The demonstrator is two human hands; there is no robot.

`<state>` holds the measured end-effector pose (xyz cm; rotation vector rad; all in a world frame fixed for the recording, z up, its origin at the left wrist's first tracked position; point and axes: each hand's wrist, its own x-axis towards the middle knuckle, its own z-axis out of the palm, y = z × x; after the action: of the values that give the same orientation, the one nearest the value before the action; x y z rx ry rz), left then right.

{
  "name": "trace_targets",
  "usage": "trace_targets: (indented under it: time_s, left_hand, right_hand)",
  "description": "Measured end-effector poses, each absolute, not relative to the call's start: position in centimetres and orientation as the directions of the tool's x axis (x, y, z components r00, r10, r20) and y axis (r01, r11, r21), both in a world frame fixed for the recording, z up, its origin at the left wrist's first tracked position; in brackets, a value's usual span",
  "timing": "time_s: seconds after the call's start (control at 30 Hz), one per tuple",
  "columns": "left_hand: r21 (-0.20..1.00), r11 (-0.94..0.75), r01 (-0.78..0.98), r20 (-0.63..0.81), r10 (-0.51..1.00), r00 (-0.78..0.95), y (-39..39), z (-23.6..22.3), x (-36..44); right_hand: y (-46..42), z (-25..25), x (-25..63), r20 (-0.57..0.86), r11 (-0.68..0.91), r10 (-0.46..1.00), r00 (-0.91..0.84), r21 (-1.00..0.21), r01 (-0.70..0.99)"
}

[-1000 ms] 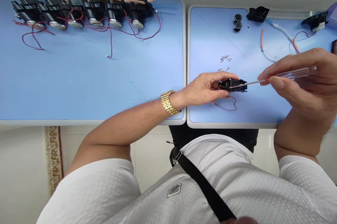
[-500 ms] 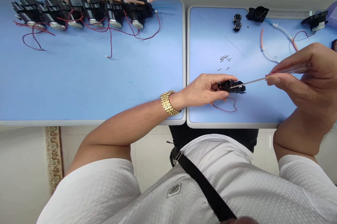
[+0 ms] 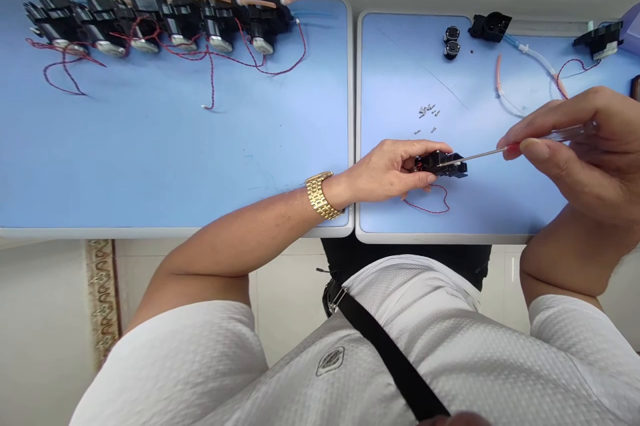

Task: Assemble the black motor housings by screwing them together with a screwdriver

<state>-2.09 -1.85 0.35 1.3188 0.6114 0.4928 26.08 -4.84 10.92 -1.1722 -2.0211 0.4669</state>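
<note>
My left hand (image 3: 395, 169) is closed around a small black motor assembly (image 3: 445, 164) low on the right-hand table. A twisted red wire (image 3: 440, 211) loops out from under that hand onto the tabletop. In my right hand (image 3: 590, 153) is a screwdriver (image 3: 483, 156) with a clear handle, red at its front end. Its metal shaft slants down to the left, and the tip meets the top of the black assembly. Whether a screw sits under the tip is too small to tell. Several small screws (image 3: 427, 111) lie just beyond the assembly.
Several black motor units (image 3: 183, 23) with red wires line the back of the left table (image 3: 175, 146). On the right table, two black round parts (image 3: 451, 43), a black housing (image 3: 491, 27) with tubing (image 3: 543, 61), and another wired unit (image 3: 599, 41) sit toward the back. A gap divides the tables.
My right hand's fingers have shifted on the screwdriver, the thumb now farther back and the red part more exposed. The tip stays on the assembly. My left hand keeps its hold.
</note>
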Motion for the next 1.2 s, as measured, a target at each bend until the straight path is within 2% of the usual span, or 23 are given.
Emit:
trace_targets:
  time_s: [0.17,0.27,0.33,0.47,0.6,0.87,1.07,1.2]
  left_hand:
    - [0.985,0.175,0.014,-0.127,0.655,0.745,-1.9,0.2,-2.0]
    - [0.985,0.172,0.016,-0.127,0.657,0.743,-1.9,0.3,-2.0]
    - [0.985,0.174,0.015,-0.127,0.654,0.745,-1.9,0.3,-2.0]
    - [0.982,0.19,0.019,-0.14,0.651,0.746,-1.9,0.5,-2.1]
    - [0.981,0.19,0.024,-0.145,0.655,0.741,-1.8,0.5,-2.0]
    - [0.982,0.186,0.019,-0.139,0.657,0.741,-1.9,0.3,-2.1]
    - [0.979,0.205,0.012,-0.146,0.655,0.742,-1.9,0.3,-2.1]
    - [0.977,0.214,0.006,-0.148,0.655,0.741,-1.8,0.2,-2.0]
  right_hand:
    - [-3.9,10.2,26.9,0.466,0.478,0.853,-0.236,-0.516,0.711]
    - [-3.5,10.1,26.9,0.482,0.483,0.844,-0.235,-0.493,0.724]
    - [-3.6,10.4,26.5,0.477,0.501,0.841,-0.255,-0.51,0.699]
    - [-4.2,11.0,25.6,0.401,0.487,0.871,-0.284,-0.629,0.605]
    - [-4.5,10.9,25.6,0.416,0.479,0.875,-0.247,-0.674,0.562]
    - [-2.9,9.7,26.9,0.487,0.516,0.83,-0.274,-0.48,0.71]
    - [-3.9,10.4,26.0,0.401,0.503,0.863,-0.306,-0.633,0.589]
    - [-3.8,10.4,26.0,0.432,0.509,0.858,-0.277,-0.641,0.575]
